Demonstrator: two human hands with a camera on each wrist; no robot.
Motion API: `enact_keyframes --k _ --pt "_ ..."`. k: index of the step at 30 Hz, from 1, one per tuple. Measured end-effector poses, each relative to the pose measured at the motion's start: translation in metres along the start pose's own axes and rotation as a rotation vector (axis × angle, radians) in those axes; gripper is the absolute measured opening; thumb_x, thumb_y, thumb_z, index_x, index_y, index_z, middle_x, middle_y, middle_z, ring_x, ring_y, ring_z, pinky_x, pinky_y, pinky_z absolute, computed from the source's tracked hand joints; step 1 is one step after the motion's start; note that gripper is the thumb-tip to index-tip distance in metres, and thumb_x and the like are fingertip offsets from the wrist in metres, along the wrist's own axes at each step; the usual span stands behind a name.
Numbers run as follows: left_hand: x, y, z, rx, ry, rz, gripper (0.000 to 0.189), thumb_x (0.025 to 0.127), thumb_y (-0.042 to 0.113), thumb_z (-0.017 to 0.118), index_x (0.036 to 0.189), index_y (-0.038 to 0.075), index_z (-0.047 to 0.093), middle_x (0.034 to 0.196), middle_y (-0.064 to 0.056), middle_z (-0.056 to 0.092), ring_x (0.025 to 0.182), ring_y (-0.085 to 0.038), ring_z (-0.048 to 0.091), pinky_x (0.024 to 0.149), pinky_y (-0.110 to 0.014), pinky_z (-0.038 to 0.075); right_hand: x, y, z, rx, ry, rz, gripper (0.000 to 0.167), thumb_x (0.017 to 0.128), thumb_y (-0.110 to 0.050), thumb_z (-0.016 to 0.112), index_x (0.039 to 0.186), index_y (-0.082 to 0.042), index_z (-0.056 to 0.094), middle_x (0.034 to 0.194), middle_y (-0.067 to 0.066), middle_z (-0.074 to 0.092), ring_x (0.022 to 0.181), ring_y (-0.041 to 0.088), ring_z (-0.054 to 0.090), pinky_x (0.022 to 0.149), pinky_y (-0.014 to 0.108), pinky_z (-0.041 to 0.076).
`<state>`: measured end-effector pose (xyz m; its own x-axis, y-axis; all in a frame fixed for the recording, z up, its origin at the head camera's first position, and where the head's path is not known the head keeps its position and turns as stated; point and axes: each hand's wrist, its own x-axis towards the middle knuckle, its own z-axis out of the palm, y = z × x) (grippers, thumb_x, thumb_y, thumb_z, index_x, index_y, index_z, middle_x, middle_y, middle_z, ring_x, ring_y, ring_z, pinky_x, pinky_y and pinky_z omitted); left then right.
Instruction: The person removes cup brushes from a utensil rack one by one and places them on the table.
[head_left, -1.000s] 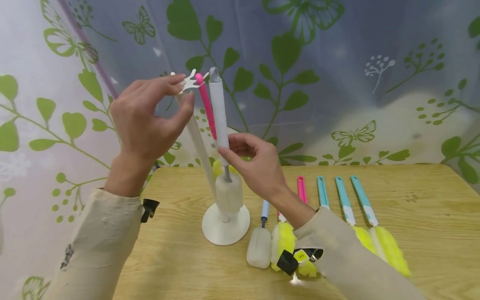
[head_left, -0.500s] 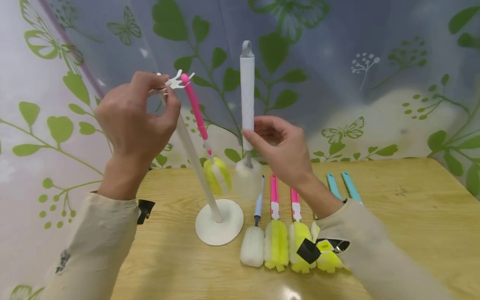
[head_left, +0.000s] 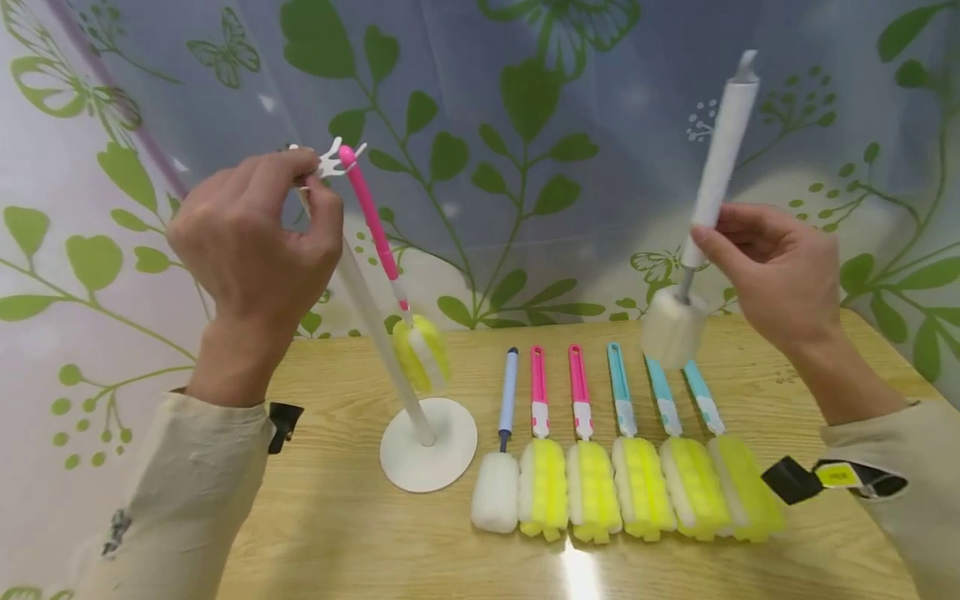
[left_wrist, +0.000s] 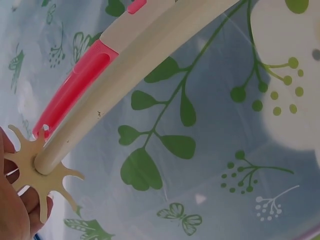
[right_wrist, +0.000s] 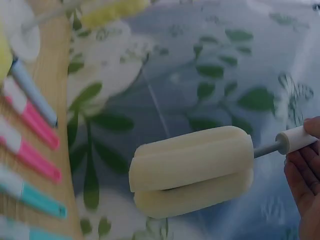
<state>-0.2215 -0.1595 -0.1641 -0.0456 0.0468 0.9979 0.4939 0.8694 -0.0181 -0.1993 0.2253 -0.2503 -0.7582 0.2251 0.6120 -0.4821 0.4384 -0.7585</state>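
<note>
My left hand (head_left: pixel 251 237) pinches the hooked top (head_left: pixel 330 163) of a slim white stand (head_left: pixel 367 304), whose pole leans toward the left. From one hook hangs a pink-handled bottle brush (head_left: pixel 372 221) with a yellow-and-white sponge head; its handle also shows beside the pole in the left wrist view. Off to the right, my right hand (head_left: pixel 787 271) holds a white bottle brush (head_left: pixel 726 154) by the lower handle, between thumb and fingers. That brush tilts, sponge head down, above the table. The right wrist view shows its pale sponge head (right_wrist: pixel 195 172) close up.
On the wooden table (head_left: pixel 322 517) lie several brushes in a row: one with a blue handle (head_left: pixel 508 392), two with pink handles (head_left: pixel 538 375), and several with teal handles (head_left: pixel 618 375). Behind the table hangs a leaf-patterned curtain (head_left: pixel 480 167).
My right hand has carried the white brush away from the stand to the right, tilting it. My left hand stays on the stand's top; the head view has shifted right.
</note>
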Motion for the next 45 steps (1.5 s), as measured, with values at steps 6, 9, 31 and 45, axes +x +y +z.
enact_keyframes --k 6,9,31,45 --pt "0.002 0.001 -0.003 0.007 0.013 -0.020 0.027 0.077 0.015 0.050 0.077 0.008 0.076 0.078 -0.004 0.073 0.052 -0.033 0.055 0.049 -0.040 0.028 -0.005 0.040 -0.049 -0.183 0.066 0.101 0.032 0.086 -0.017 0.070 0.115 -0.004 0.068 0.085 -0.026 0.061 0.074 -0.010 0.059 0.068 0.005 0.043" --pt "0.003 0.001 -0.004 0.007 0.004 -0.024 0.028 0.077 0.015 0.049 0.077 0.008 0.077 0.081 -0.003 0.073 0.052 -0.033 0.056 0.049 -0.040 0.027 -0.011 0.057 -0.067 -0.279 0.027 0.169 0.036 0.088 -0.023 0.068 0.117 -0.001 0.065 0.083 -0.031 0.055 0.073 -0.016 0.055 0.067 0.003 0.040" --pt "0.003 -0.002 -0.006 0.009 -0.001 -0.030 0.027 0.075 0.014 0.050 0.076 0.007 0.076 0.081 -0.003 0.073 0.051 -0.033 0.055 0.047 -0.038 0.022 -0.058 0.142 -0.094 -0.563 -0.724 0.472 0.074 0.092 -0.048 0.055 0.122 0.020 0.049 0.100 0.027 0.066 0.079 0.030 0.068 0.066 0.043 0.053" --pt "0.002 -0.002 -0.008 0.020 -0.010 -0.013 0.028 0.076 0.014 0.049 0.076 0.006 0.075 0.081 -0.005 0.073 0.047 -0.033 0.052 0.047 -0.036 0.020 -0.066 0.165 -0.082 -0.480 -0.847 0.549 0.058 0.092 -0.040 0.059 0.110 0.016 0.061 0.079 0.000 0.065 0.074 0.018 0.064 0.067 0.037 0.053"
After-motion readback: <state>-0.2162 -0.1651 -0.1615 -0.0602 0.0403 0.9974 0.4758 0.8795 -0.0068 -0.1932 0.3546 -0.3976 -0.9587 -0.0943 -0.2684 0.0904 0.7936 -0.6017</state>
